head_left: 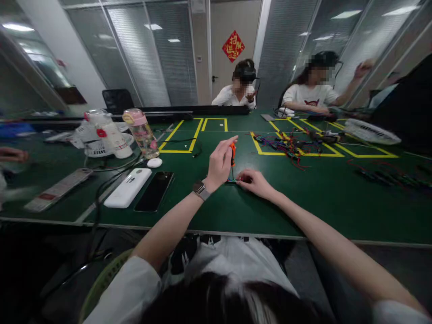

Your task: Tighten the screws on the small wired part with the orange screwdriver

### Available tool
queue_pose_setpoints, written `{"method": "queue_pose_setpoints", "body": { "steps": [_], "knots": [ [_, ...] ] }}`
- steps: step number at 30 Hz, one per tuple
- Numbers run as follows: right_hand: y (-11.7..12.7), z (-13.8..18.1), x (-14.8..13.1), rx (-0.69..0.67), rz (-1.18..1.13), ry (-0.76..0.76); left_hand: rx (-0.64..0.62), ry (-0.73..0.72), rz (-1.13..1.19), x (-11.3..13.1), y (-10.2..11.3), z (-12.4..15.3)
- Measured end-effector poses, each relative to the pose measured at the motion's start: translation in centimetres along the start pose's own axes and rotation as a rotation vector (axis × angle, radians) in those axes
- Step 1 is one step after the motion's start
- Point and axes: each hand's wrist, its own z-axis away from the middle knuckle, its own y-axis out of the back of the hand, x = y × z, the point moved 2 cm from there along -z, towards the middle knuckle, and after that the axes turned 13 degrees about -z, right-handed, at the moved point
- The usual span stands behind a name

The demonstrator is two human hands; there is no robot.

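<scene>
Screwdriver, one, orange-handled, stands on one small board, gripped by the straight-fingered left hand, one watch on its wrist; right hand pinches the board's edge.

A black phone is being flanked closely on its left by a white block. Just beyond the phone, a small white case is being seen, and behind that a clear bottle is being topped by a pink lid. Well to the phone's left, a flat grey packet is being shown, with a black cable being run between. Far beyond the phone and to its right, a door is being decorated by a red diamond-shaped sign.
</scene>
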Motion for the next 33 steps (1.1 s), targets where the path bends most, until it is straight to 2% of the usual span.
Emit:
{"method": "queue_pose_setpoints", "body": {
  "steps": [5, 9, 17, 25, 33],
  "knots": [
    [0.03, -0.08, -0.20, 0.002, -0.004, -0.003, 0.053, -0.067, -0.104, 0.86, 0.35, -0.13],
    [0.10, -0.03, -0.35, -0.005, 0.005, -0.008, 0.123, -0.068, -0.189, 0.95, 0.60, -0.10],
    [0.11, -0.01, -0.20, -0.006, 0.001, -0.005, -0.007, -0.011, -0.092, 0.46, 0.38, -0.06],
    [0.13, 0.02, -0.34, -0.007, 0.002, -0.014, 0.094, -0.016, -0.205, 0.73, 0.60, -0.30],
    [0.08, 0.03, 0.00, -0.005, -0.012, 0.003, 0.039, -0.035, -0.120, 0.84, 0.55, -0.25]
  ]
}}
